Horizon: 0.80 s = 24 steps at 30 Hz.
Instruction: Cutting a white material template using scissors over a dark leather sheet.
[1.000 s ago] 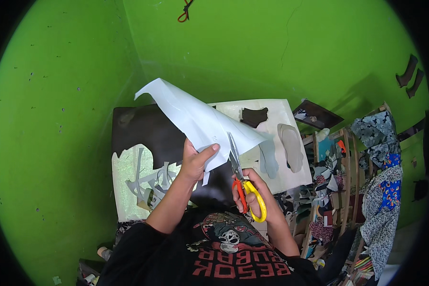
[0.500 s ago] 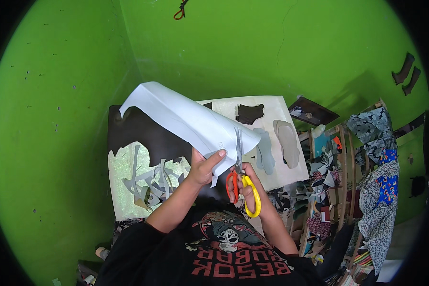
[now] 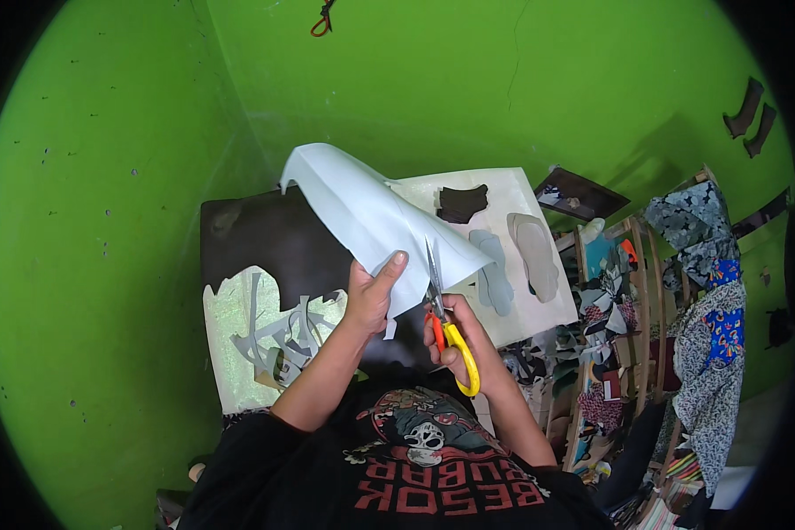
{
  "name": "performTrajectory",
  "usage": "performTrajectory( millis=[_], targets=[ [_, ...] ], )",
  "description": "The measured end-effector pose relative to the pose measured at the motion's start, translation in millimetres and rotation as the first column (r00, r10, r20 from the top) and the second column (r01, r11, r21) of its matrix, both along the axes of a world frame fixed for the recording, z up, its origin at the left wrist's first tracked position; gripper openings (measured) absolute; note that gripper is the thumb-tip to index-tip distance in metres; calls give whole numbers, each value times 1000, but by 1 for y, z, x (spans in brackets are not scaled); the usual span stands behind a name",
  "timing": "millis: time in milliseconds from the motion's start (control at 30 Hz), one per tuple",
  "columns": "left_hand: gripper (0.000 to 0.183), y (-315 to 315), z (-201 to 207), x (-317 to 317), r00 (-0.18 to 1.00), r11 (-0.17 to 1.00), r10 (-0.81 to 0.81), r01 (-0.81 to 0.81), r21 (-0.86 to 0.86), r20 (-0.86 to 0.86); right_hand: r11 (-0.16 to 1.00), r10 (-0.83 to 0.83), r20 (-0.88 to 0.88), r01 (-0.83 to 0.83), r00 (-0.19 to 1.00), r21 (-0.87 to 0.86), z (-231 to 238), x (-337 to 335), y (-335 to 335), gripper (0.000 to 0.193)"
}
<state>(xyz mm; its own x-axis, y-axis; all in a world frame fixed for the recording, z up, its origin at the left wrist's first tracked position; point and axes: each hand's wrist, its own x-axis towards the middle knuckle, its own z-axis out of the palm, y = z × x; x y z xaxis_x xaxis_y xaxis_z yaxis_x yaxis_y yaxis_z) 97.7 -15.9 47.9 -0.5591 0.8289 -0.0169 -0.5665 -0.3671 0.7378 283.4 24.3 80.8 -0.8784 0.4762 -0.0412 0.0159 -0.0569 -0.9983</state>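
My left hand [image 3: 373, 291] grips a curling white sheet [image 3: 362, 208] by its lower edge, thumb lying on top. The sheet bends upward and away over the table. In my right hand [image 3: 461, 336] is a pair of scissors [image 3: 436, 281] with one red and one yellow handle loop, fingers through the loops. The blades point away from me and lie against the sheet near its right part; they look nearly closed. Just right of the sheet, a grey-blue sole-shaped piece [image 3: 493, 269] rests partly covered by it.
The table carries a dark sheet [image 3: 256, 234], a pile of grey offcut strips [image 3: 283, 336], a dark brown cut piece [image 3: 462, 203] and beige sole-shaped pieces [image 3: 533, 256]. Shelves crammed with scraps [image 3: 605, 336] and hanging patterned cloth [image 3: 707, 371] stand at right. Green walls [image 3: 371, 79] rise behind.
The sheet has turned, its far left end swinging right. The scissors' handles have come closer together and their blades now tilt a little leftward.
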Motion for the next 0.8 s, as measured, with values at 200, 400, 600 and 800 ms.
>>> performTrajectory(
  millis=[200,400,600,800],
  targets=[
    [39,8,6,6,998,994,58,-56,88,-21,990,15,-94,-28,995,-139,-6,-8,13,76],
    [41,15,10,9,992,990,123,-122,68,-17,967,95,-121,-121,988,-223,-2,-12,34,93],
    [37,37,16,20,963,970,240,-241,2,-126,939,142,-119,-172,983,-297,-1,-5,65,95],
    [38,56,15,36,900,921,305,-362,-142,-312,920,144,-174,-196,974,-338,-18,4,98,90]
  ],
)
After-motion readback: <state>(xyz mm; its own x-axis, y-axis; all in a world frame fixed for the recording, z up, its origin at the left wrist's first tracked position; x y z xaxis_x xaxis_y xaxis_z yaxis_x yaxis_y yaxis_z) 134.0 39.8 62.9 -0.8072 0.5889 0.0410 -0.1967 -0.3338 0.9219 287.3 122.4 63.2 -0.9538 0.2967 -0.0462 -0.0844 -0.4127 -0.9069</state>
